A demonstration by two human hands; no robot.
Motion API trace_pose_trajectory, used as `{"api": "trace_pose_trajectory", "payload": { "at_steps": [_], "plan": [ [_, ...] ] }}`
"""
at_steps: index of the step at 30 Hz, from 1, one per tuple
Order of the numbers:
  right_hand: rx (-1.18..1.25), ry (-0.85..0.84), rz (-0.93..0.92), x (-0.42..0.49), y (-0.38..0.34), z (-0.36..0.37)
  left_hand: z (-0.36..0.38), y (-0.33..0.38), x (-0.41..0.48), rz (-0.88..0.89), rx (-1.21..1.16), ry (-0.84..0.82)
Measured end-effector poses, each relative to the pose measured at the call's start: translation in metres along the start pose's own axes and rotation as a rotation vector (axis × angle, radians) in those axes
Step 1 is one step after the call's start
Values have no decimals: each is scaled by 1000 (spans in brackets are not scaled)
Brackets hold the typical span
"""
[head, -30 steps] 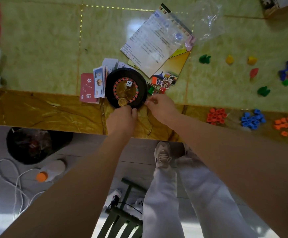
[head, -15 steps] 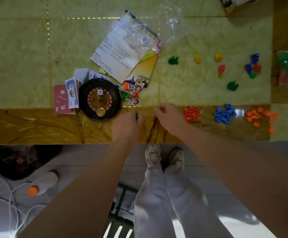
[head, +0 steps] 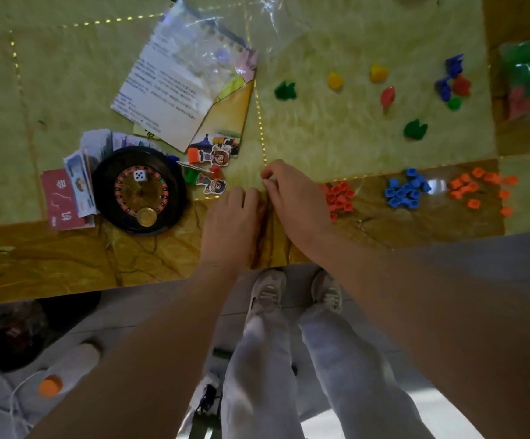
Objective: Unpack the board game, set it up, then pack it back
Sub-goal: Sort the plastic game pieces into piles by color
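The left hand (head: 232,217) and right hand (head: 292,198) are touching, fingers curling, pinching what cannot be told; bracing wrists on the desk (head: 67,258) is likely steadying them

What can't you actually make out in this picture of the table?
- Head view: what the right hand and left hand hold, if anything; their own backs and fingers hide it.
- Head view: the print on the instruction sheet; too small, with glare from the clear plastic over it.
- Head view: the bag of green and red pieces; blurred, cut off by the right edge.
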State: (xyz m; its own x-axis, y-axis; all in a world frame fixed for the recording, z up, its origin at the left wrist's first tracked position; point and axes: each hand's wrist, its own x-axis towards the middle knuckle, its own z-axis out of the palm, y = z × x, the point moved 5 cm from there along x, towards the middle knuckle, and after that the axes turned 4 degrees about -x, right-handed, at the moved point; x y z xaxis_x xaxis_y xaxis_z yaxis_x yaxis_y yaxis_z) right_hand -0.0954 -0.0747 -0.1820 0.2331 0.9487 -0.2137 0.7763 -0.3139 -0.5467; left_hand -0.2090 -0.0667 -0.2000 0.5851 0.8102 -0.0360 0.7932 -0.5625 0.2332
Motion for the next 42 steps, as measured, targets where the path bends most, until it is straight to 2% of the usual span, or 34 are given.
{"api": "trace_pose_trajectory", "payload": {
  "at_steps": [2, 6, 8, 11, 26, 31, 36, 39, 42],
  "plan": [
    [-14, 32, -63, -1, 3, 4, 2, 0, -1, 43, 6, 64],
    [-85, 170, -158, -10, 6, 24, 12, -6, -9, -4, -51, 163],
    [-155, 232, -200, -18, 5, 31, 13, -7, -10, -13, -65, 175],
    [-181, 251, -166, -24, 7, 34, 12, -8, -10, -26, -81, 165],
    [-69, 57, -43, -41, 0, 13, -10, -12, -32, -46, -223, 8],
    [-14, 23, 32, -46, -7, -5, -33, -18, -39, -171, -303, -5],
    [-61, -25, 154, -47, -3, -5, -35, -22, -38, -429, -447, -100],
    [-54, -38, 277, -48, 3, 1, -29, -17, -33, -468, -494, -139],
    [32, -61, 293, -44, 1, 6, -23, -7, -26, -447, -565, -190]
  ]
}}
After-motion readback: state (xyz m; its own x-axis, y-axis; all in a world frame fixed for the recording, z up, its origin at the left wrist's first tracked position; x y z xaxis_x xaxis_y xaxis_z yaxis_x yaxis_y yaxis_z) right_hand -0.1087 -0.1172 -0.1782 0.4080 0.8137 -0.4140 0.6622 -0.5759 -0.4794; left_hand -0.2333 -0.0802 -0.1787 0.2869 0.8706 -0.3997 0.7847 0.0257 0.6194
